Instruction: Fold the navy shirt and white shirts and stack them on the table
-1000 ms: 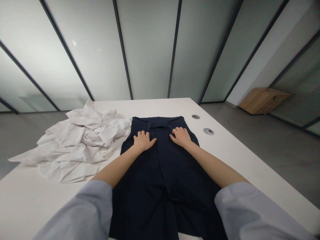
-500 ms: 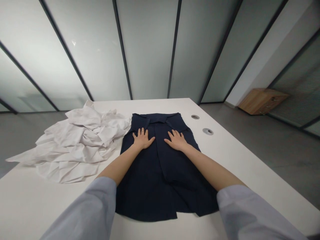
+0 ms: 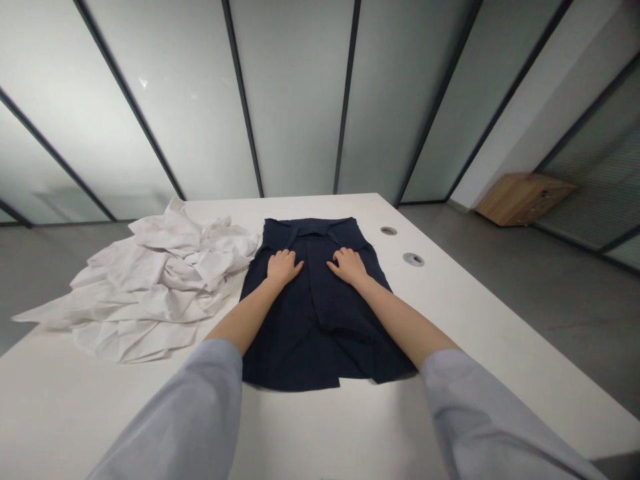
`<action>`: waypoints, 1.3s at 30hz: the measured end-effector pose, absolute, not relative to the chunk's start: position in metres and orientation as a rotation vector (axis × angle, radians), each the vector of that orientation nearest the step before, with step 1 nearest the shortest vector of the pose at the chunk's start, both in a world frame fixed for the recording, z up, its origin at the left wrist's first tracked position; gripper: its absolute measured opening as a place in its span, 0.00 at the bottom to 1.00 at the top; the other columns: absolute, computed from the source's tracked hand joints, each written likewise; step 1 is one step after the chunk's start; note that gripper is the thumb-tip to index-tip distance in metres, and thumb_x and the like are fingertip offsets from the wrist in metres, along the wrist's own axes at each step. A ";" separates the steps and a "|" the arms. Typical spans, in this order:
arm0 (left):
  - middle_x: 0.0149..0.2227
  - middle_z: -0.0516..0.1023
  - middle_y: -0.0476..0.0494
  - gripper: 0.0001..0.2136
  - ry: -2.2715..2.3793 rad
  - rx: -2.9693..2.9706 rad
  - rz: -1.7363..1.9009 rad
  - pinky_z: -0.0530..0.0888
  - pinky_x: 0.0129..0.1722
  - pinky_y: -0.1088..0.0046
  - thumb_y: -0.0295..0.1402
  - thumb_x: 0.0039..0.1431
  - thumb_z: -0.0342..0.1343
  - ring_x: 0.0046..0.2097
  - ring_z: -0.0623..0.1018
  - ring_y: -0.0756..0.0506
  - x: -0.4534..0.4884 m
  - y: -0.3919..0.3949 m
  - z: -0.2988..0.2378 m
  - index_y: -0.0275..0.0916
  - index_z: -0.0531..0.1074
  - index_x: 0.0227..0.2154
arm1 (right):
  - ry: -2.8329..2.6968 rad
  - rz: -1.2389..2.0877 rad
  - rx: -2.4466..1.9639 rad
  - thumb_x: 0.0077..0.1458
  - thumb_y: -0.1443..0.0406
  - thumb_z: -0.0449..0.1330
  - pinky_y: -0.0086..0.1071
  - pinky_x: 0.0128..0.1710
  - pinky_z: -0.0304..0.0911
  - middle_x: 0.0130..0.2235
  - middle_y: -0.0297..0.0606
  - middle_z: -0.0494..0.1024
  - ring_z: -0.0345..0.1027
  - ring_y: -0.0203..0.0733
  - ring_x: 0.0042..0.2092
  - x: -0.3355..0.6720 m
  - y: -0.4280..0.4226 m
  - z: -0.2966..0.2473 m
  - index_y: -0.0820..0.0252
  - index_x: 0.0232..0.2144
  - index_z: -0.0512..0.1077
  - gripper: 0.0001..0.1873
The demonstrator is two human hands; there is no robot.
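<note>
A dark navy garment (image 3: 320, 320) lies flat on the white table (image 3: 480, 313), its collar end at the far side. My left hand (image 3: 283, 267) rests palm down on the upper left of the garment, fingers slightly curled. On the upper right of the garment lies my right hand (image 3: 349, 265), palm down with the fingers stretched. Neither hand holds anything. Both forearms are bare, with light blue sleeves pushed up near the elbows.
A crumpled pile of white cloth (image 3: 150, 287) lies left of the garment, touching its edge. Two round cable holes (image 3: 413, 259) sit in the table to the right. Frosted glass walls stand behind; a wooden cabinet (image 3: 523, 198) is on the floor far right.
The navy garment has slid away from me across the table under both hands; its near hem now lies well on the tabletop. Both hands moved farther forward.
</note>
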State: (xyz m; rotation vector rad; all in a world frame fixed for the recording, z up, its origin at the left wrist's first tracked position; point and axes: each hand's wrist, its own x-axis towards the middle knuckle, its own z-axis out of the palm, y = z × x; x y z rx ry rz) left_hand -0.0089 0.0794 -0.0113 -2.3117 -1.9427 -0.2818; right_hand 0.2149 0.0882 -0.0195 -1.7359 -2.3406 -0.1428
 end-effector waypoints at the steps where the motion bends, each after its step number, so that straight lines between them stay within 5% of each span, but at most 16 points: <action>1: 0.47 0.72 0.36 0.18 -1.937 -2.335 -0.245 0.67 0.49 0.60 0.45 0.63 0.45 0.52 0.70 0.37 -0.010 0.075 -0.010 0.39 0.71 0.43 | -2.366 -0.145 -1.722 0.62 0.53 0.49 0.41 0.47 0.59 0.47 0.48 0.72 0.64 0.52 0.49 0.215 0.086 -0.018 0.59 0.41 0.72 0.20; 6: 0.54 0.70 0.34 0.24 -1.939 -2.396 -0.061 0.66 0.52 0.58 0.50 0.61 0.44 0.56 0.68 0.36 -0.019 0.048 -0.004 0.39 0.69 0.50 | -2.439 -0.059 -1.773 0.62 0.50 0.47 0.43 0.50 0.57 0.52 0.49 0.70 0.63 0.54 0.52 0.217 0.069 -0.009 0.59 0.49 0.70 0.24; 9: 0.63 0.60 0.31 0.33 -2.042 -2.421 0.027 0.59 0.58 0.50 0.57 0.61 0.37 0.64 0.58 0.32 -0.025 0.034 -0.009 0.38 0.62 0.60 | -2.440 0.045 -1.833 0.62 0.46 0.43 0.49 0.53 0.54 0.56 0.52 0.66 0.59 0.58 0.56 0.216 0.056 -0.008 0.59 0.55 0.67 0.31; 12: 0.68 0.48 0.33 0.37 -2.096 -2.466 0.081 0.53 0.61 0.47 0.58 0.61 0.32 0.68 0.48 0.32 -0.029 0.031 -0.017 0.39 0.52 0.65 | -2.447 0.157 -1.857 0.61 0.43 0.38 0.54 0.58 0.48 0.63 0.52 0.59 0.51 0.61 0.62 0.215 0.048 -0.013 0.58 0.60 0.62 0.37; 16: 0.69 0.45 0.34 0.37 -2.064 -2.455 0.046 0.49 0.62 0.47 0.58 0.61 0.31 0.68 0.46 0.33 -0.031 0.040 -0.024 0.39 0.49 0.66 | -2.458 0.182 -1.841 0.60 0.42 0.37 0.55 0.62 0.41 0.67 0.48 0.52 0.40 0.58 0.67 0.218 0.057 -0.022 0.58 0.64 0.56 0.39; 27: 0.67 0.52 0.33 0.36 -2.053 -2.396 -0.105 0.53 0.62 0.52 0.57 0.60 0.37 0.67 0.52 0.33 -0.028 0.078 -0.019 0.37 0.55 0.63 | -2.434 0.029 -1.776 0.63 0.49 0.43 0.46 0.60 0.48 0.64 0.50 0.58 0.50 0.54 0.63 0.217 0.097 -0.019 0.62 0.61 0.61 0.32; 32: 0.53 0.69 0.33 0.23 -1.932 -2.266 -0.332 0.62 0.55 0.58 0.48 0.61 0.44 0.57 0.66 0.35 -0.023 0.072 -0.010 0.37 0.67 0.50 | -2.397 -0.119 -1.745 0.63 0.51 0.46 0.44 0.53 0.55 0.56 0.49 0.67 0.58 0.54 0.56 0.209 0.096 -0.012 0.60 0.54 0.68 0.26; 39: 0.47 0.72 0.36 0.20 -2.020 -2.323 -0.204 0.66 0.50 0.58 0.49 0.60 0.45 0.52 0.69 0.36 -0.030 0.037 0.001 0.40 0.71 0.43 | -2.387 -0.045 -1.748 0.63 0.54 0.46 0.43 0.51 0.55 0.52 0.49 0.68 0.59 0.54 0.53 0.222 0.060 -0.008 0.57 0.53 0.69 0.24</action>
